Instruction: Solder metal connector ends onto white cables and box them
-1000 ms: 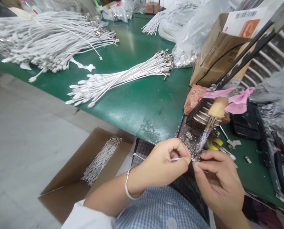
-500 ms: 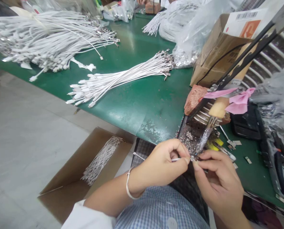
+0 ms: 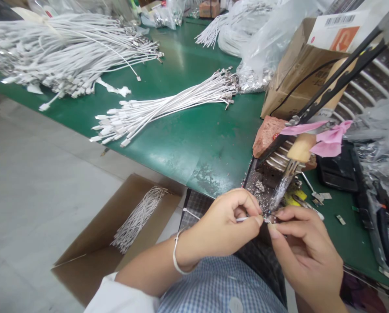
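Note:
My left hand [image 3: 225, 224] is closed in a pinch on a white cable [image 3: 242, 219], whose end points at a soldering iron [image 3: 287, 176]. The iron hangs tilted, with a wooden handle and a pink cloth strip [image 3: 331, 139] tied near it. Its tip comes down between my two hands, close to the cable's end. My right hand [image 3: 308, 248] also pinches, thumb against forefinger, just right of the tip. Whatever those fingertips hold is too small to make out. Below the tip lies a dark tray [image 3: 258, 180] strewn with solder crumbs.
A bundle of white cables [image 3: 168, 104] lies on the green table [image 3: 181, 152], with a larger heap [image 3: 67, 52] at left. A cardboard box [image 3: 83, 234] on the floor holds more cables. Bricks [image 3: 268, 134], a carton [image 3: 299, 74], a phone [image 3: 336, 167] and pliers [image 3: 385, 234] surround the iron.
My right hand has shifted slightly right, away from my left fingertips. My left hand stays nearly still with the cable. Another person's hand at the far back has left the view.

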